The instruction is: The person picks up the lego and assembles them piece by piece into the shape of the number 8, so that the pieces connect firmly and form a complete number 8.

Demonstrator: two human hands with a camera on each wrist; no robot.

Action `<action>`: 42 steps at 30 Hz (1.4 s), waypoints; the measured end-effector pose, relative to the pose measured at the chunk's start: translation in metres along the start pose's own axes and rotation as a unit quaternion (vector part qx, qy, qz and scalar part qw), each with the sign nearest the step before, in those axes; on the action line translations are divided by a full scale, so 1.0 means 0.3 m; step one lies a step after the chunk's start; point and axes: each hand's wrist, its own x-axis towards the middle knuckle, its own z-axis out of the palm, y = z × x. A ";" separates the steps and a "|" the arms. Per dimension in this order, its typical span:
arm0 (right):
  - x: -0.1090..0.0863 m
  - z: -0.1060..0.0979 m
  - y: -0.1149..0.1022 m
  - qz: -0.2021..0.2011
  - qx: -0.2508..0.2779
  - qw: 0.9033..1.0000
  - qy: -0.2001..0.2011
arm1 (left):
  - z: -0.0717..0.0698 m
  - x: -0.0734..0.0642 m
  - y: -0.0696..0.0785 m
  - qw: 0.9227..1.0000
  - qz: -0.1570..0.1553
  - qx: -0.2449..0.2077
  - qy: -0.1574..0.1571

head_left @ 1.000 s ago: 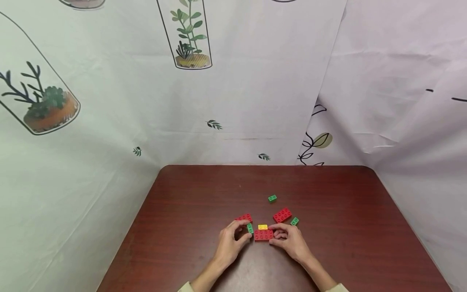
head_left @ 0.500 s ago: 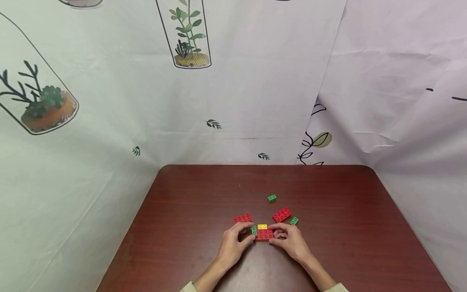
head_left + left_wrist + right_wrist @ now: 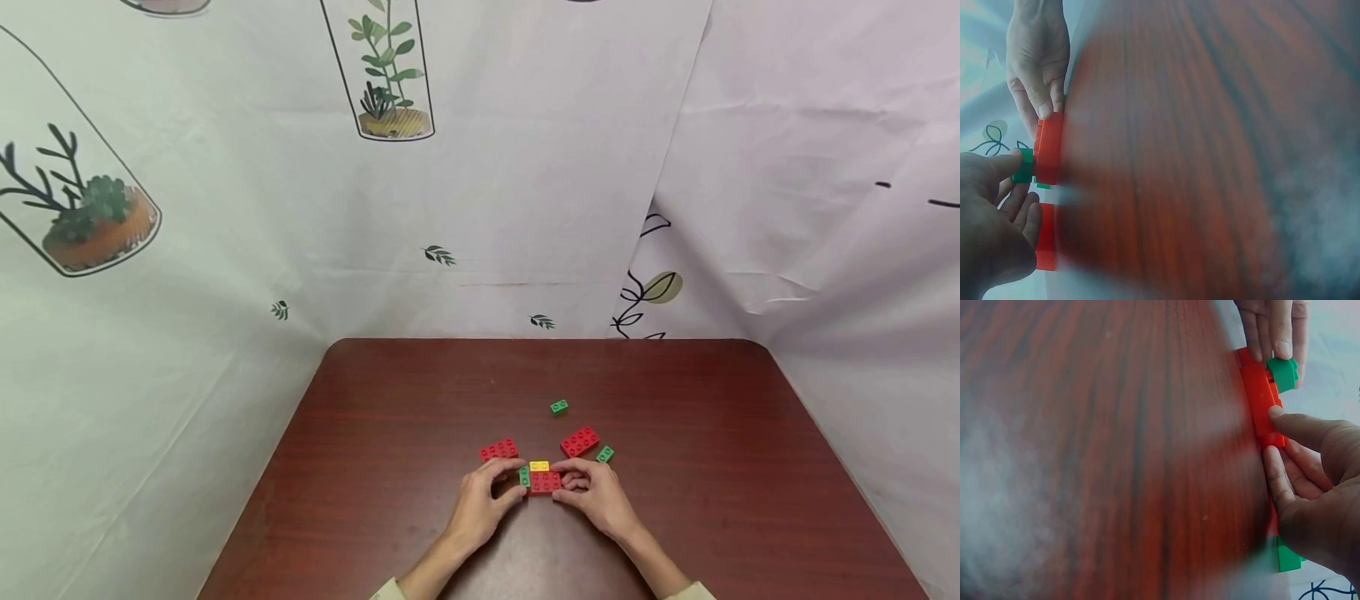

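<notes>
My left hand (image 3: 477, 496) pinches a small green toy brick (image 3: 524, 476) between thumb and fingers. This green brick overlaps the left end of a red eight-stud-style toy brick (image 3: 545, 482); in the left wrist view the green brick (image 3: 1023, 165) sits right at the red brick's (image 3: 1051, 149) studded top. With thumb and index finger, my right hand (image 3: 596, 493) grips the right end of that red brick; the right wrist view shows the thumb on its near side. Just behind the red brick lies a small yellow brick (image 3: 539, 466).
A second red brick (image 3: 498, 450) lies behind my left hand, and a third red brick (image 3: 580, 442) beyond my right. Small green bricks lie to the right (image 3: 605, 454) and farther back (image 3: 559, 407). Printed cloth (image 3: 480, 208) hangs around the brown table (image 3: 420, 383).
My left hand has moved right with the green brick, from beside the red brick to over its left end. My right hand has stayed in place, still gripping the red brick.
</notes>
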 end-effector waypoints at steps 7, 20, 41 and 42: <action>0.002 0.003 -0.002 -0.003 -0.004 1.000 0.003 | -0.006 0.002 0.004 1.000 -0.004 0.009 -0.010; 0.005 0.008 -0.009 0.001 -0.013 1.000 0.011 | -0.018 0.012 0.007 0.999 0.006 0.029 -0.017; 0.000 0.003 -0.008 0.002 -0.015 1.000 0.011 | -0.020 0.023 0.031 0.995 0.028 0.089 -0.022; 0.001 0.002 -0.007 0.002 -0.018 1.000 0.013 | -0.019 0.024 0.030 0.995 0.027 0.090 -0.023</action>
